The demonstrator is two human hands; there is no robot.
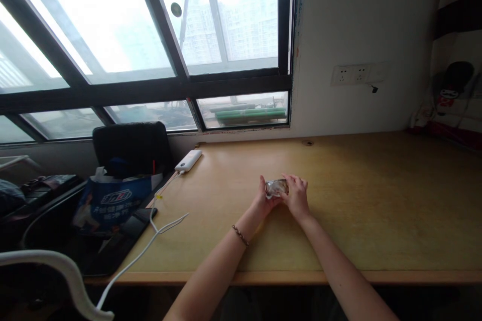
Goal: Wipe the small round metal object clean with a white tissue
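2 grips close on 1 small glossy object [276, 187], left hand [263, 198] and right hand [297, 198] at opposite ends, steadying it low over the table [369, 200].

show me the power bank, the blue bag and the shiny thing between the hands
power bank [189, 160], head view, middle of its white top face
blue bag [113, 201], head view, on its printed front
shiny thing [276, 187], head view, middle of the part that shows

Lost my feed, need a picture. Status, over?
Left hand and right hand both holding small clear glossy object at yellow wooden desk. White rectangular power bank off left, apart from hands.
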